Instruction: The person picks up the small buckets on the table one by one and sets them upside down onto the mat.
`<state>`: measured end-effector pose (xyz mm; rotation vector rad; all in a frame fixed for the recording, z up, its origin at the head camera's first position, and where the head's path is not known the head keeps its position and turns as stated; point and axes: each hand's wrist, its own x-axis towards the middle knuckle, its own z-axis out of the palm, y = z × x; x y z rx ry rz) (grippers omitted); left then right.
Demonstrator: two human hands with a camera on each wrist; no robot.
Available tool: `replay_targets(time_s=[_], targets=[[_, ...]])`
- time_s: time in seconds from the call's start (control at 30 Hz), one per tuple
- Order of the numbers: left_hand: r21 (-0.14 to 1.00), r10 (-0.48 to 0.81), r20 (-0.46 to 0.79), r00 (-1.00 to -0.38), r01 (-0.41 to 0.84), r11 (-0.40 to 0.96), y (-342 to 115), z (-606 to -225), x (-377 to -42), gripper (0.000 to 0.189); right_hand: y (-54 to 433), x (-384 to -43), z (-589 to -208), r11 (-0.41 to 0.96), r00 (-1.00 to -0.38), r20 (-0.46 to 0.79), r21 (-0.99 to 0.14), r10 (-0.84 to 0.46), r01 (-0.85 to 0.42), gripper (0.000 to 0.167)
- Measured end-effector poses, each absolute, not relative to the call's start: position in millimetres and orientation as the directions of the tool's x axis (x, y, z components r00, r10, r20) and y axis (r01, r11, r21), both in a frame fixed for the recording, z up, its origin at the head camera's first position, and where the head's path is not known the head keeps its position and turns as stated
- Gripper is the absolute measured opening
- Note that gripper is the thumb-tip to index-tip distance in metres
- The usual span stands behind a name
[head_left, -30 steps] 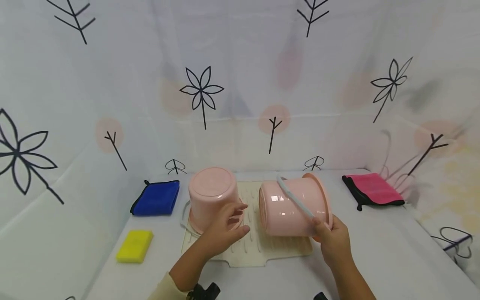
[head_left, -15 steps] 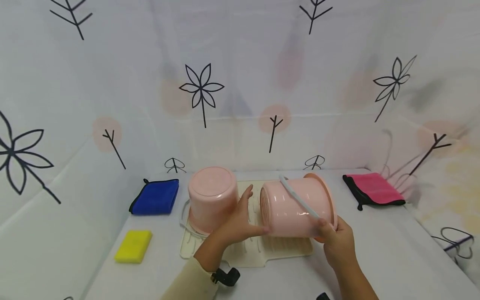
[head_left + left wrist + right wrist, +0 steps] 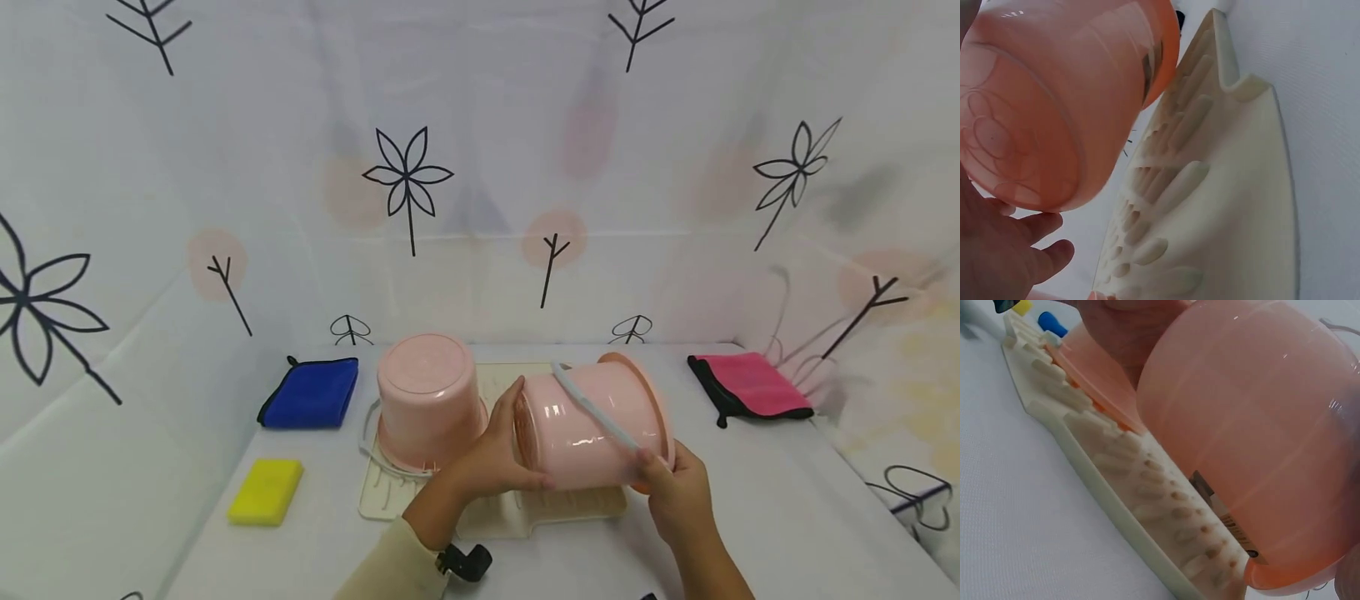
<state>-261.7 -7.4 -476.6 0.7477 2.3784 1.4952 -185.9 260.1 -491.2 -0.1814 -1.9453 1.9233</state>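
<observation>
A pink bucket [image 3: 600,433] lies on its side in the air above a cream ridged draining board [image 3: 491,521], its base to the left. The right hand [image 3: 682,496] grips its rim and its pale grey handle [image 3: 592,408]. At the base, the left hand [image 3: 491,462] holds the bucket, thumb along the near underside and fingers at the base edge. In the left wrist view, fingertips [image 3: 1047,222] touch the base rim. A second pink bucket [image 3: 426,392] stands upside down on the board's left part, behind the left forearm. The right wrist view shows a label [image 3: 1222,515] on the held bucket.
A folded blue cloth [image 3: 311,396] lies at the back left, with a yellow sponge [image 3: 266,492] in front of it. At the back right lies a pink cloth [image 3: 753,385] with black edging. A patterned white curtain [image 3: 480,167] stands behind the white table [image 3: 780,517].
The left hand has moved right, from beside the upside-down bucket to the base of the held bucket. The held bucket has tilted slightly. The right hand keeps its grip.
</observation>
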Motion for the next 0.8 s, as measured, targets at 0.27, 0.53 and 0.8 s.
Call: replay_targets(time_s=[0.27, 0.53, 0.8], targets=[[0.873, 0.493, 0.121, -0.862, 0.329, 0.36, 0.0, -480.0, -257.7, 0.154, 260.5, -182.0, -491.0, -0.079, -0.921, 0.229, -0.961, 0.315, -0.266, 0.032], [0.825, 0.448, 0.175, -0.877, 0.379, 0.42, 5.2, -478.4, -250.1, 0.155, 260.3, -182.3, -489.6, -0.144, -0.919, 0.271, -0.936, 0.286, -0.321, 0.031], [0.823, 0.416, 0.246, -0.876, 0.415, 0.388, 4.8, -468.3, -243.6, 0.148, 264.3, -180.8, -490.7, -0.192, -0.915, 0.355, -0.901, 0.192, -0.39, 0.03]])
